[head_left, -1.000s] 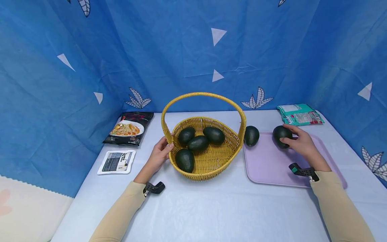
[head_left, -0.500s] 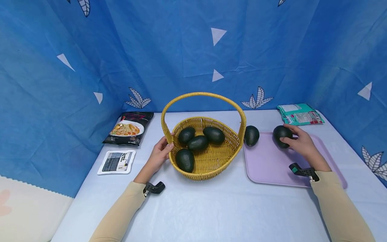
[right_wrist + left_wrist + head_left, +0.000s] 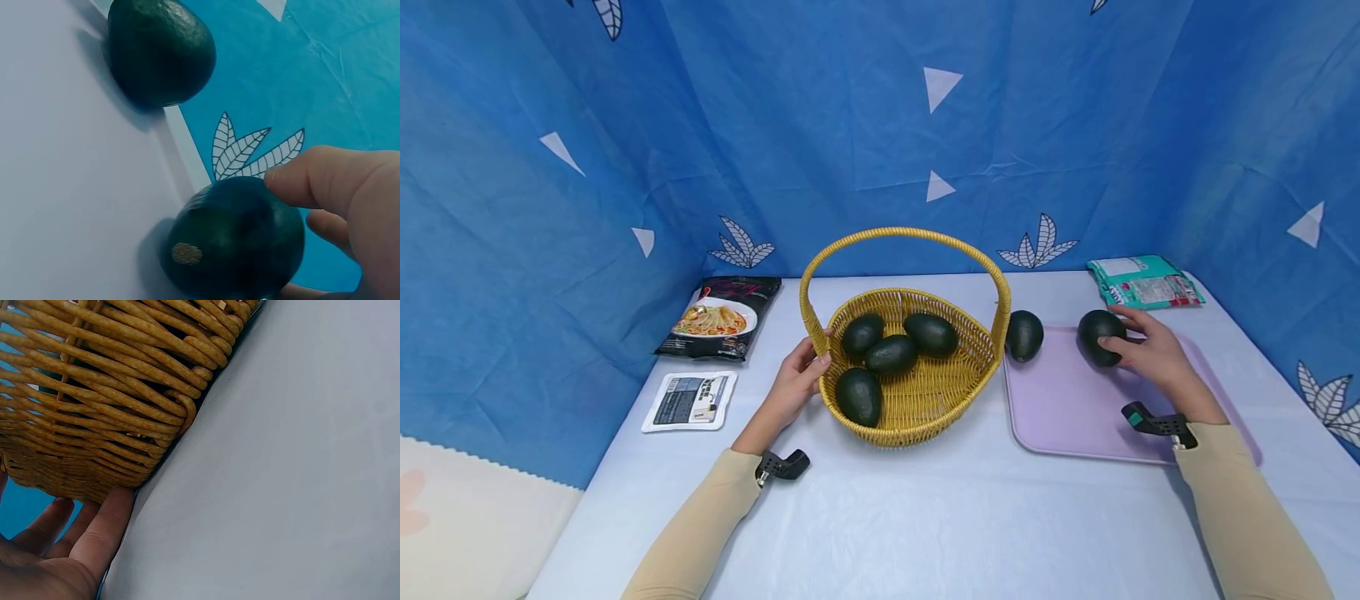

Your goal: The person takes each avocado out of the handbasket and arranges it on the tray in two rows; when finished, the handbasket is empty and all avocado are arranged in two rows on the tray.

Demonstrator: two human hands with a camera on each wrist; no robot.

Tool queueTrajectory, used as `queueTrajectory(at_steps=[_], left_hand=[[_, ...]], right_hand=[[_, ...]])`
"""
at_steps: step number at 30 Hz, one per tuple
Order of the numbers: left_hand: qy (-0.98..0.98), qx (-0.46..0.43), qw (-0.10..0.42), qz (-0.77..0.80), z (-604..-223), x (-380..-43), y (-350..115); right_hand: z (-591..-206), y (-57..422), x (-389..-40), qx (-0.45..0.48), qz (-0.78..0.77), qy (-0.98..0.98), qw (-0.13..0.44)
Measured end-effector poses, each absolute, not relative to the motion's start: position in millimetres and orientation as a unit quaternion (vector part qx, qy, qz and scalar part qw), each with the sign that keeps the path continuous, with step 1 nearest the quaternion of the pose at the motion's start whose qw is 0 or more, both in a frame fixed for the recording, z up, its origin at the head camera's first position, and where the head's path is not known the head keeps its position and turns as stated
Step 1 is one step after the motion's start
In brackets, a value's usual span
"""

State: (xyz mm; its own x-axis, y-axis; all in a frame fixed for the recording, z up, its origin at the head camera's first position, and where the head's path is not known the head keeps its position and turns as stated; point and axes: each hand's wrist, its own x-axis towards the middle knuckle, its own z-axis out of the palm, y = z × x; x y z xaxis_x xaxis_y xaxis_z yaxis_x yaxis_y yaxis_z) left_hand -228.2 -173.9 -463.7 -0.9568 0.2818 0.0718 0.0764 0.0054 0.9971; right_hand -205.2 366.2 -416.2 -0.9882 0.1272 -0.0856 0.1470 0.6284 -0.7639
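Shifted marginally rightward since the earlier frame: right hand (image 3: 1150, 354); basket and left hand show no clear change. Right hand: thumb and fingers grasp one dark green avocado (image 3: 1093, 330) at the far edge of a lilac tray (image 3: 1075, 417); whether it is lifted cannot be told. Second avocado (image 3: 1024, 337): at the tray's far left corner, ungripped. Left hand (image 3: 792, 385): thumb and fingers grip the left side of a woven basket (image 3: 917, 404), which contains four avocados (image 3: 891, 356).

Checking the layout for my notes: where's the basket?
In the head view, the basket stands mid-table, with the left hand at its left side and the tray rightward.
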Motion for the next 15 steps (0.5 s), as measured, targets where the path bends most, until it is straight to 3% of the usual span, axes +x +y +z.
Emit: queueTrajectory(at_steps=[15], left_hand=[[0.697, 0.102, 0.099, 0.703, -457.6, -227.9, -171.6]], right_hand=[[-383.9, 367.4, -190.0, 0.050, -0.402, 0.914, 0.032]])
